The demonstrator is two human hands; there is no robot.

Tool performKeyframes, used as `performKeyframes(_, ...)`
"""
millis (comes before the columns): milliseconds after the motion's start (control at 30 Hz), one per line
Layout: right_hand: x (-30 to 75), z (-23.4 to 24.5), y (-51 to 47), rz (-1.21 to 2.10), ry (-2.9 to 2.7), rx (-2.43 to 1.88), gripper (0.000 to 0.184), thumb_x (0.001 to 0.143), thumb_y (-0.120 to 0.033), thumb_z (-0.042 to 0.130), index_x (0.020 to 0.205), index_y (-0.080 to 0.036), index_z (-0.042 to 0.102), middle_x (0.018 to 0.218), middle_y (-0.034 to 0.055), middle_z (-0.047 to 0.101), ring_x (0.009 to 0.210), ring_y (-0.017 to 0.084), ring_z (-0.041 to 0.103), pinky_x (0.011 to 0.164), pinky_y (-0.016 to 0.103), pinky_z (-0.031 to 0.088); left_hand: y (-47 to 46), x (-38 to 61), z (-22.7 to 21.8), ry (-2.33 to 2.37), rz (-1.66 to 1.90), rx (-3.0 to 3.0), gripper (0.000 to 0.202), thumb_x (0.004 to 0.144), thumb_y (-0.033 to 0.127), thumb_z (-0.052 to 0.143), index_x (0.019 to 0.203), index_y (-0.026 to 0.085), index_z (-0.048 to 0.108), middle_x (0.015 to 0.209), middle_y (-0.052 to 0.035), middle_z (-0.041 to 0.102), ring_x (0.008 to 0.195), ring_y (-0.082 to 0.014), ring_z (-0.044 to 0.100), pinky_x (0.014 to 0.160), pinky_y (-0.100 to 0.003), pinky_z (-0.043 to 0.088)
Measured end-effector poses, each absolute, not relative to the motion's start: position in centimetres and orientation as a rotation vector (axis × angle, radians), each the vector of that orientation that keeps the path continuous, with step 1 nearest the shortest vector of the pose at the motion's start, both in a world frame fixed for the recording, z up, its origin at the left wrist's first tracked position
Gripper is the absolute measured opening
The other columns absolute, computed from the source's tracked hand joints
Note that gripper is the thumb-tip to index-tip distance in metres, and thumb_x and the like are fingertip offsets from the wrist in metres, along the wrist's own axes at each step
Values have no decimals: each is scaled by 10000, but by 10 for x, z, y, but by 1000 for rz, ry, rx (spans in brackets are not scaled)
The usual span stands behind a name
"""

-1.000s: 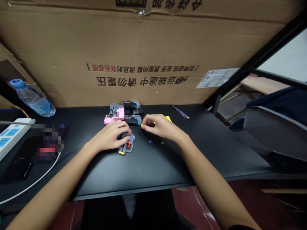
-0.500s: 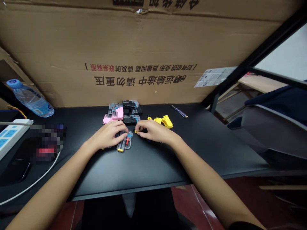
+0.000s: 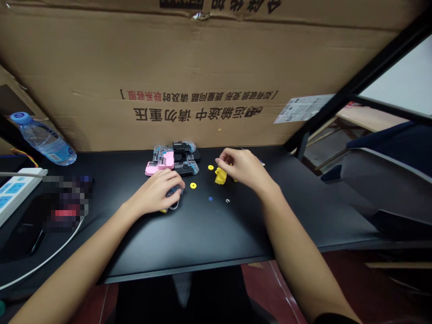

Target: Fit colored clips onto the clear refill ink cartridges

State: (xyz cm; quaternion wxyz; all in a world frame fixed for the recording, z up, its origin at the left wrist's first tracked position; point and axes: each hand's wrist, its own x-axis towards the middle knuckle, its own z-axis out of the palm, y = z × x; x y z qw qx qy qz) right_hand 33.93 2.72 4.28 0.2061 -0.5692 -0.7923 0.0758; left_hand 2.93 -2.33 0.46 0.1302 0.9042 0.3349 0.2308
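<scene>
Against a cardboard wall (image 3: 202, 54), over a black table (image 3: 162, 245), grasps a clear toy piece (image 3: 173, 191) in the left hand (image 3: 158, 191). Poises the right hand (image 3: 241, 165), the nearer, at a yellow part (image 3: 221, 177) lying just bodyward of bent fingertips (image 3: 219, 163); cannot tell whether pinching it, nor make out its long axis.

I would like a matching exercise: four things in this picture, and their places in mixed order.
1. clear plastic bottle with blue cap
2. small blue disc
3. pink plastic part
4. right hand

A. beside clear and black plastic parts
B. nearest the yellow plastic parts
C. near the white power strip
D. beside the small pale C-shaped piece

Pairs: 1-C, 2-D, 3-A, 4-B
</scene>
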Motion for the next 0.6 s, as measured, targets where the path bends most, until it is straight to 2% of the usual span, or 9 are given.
performKeyframes(133, 348, 44, 31, 153, -2185, -1842, 182, 971, -385, 682, 929, -225, 758, 878, 45, 798, 810, 224, 705, 653, 302, 385, -34, 43, 5, 962, 590, 2634, 312, 1080, 374, 561, 1316, 208, 682, 1338, -94, 746, 1241, -276, 657, 1069, -446, 488)
performKeyframes(233, 346, 43, 30, 179, -2237, -1999, 296, 978, -483, 679, 1057, -226, 803, 985, 81, 825, 879, 257, 733, 658, 316, 405, -40, 53, 0, 988, 460, 2689, 504, 1089, 487, 571, 1504, 201, 594, 1557, -123, 650, 1407, -314, 599, 1146, -491, 445)
performKeyframes(300, 343, 42, 28, 198, -2274, -2058, 361, 979, -511, 670, 1134, -217, 810, 1053, 112, 829, 934, 285, 748, 676, 329, 426, -42, 56, -4, 1005, 393, 2708, 573, 1081, 526, 582, 1551, 199, 565, 1637, -132, 583, 1471, -330, 563, 1185, -508, 418)
performKeyframes(433, 342, 43, 27, 330, -2357, -2014, 348, 966, -474, 684, 1147, -203, 807, 1073, 127, 825, 926, 285, 756, 733, 340, 475, -42, 57, -8, 1000, 379, 2708, 502, 1089, 457, 579, 1518, 195, 598, 1626, -135, 593, 1468, -311, 582, 1198, -488, 414)
performKeyframes(600, 346, 38, 30, 673, -2465, -1719, 277, 892, -384, 757, 1109, -214, 782, 921, 57, 801, 783, 214, 726, 711, 298, 483, -42, 56, -7, 1026, 468, 2663, 323, 1107, 406, 549, 1327, 211, 682, 1434, -107, 711, 1317, -271, 667, 1109, -449, 463)
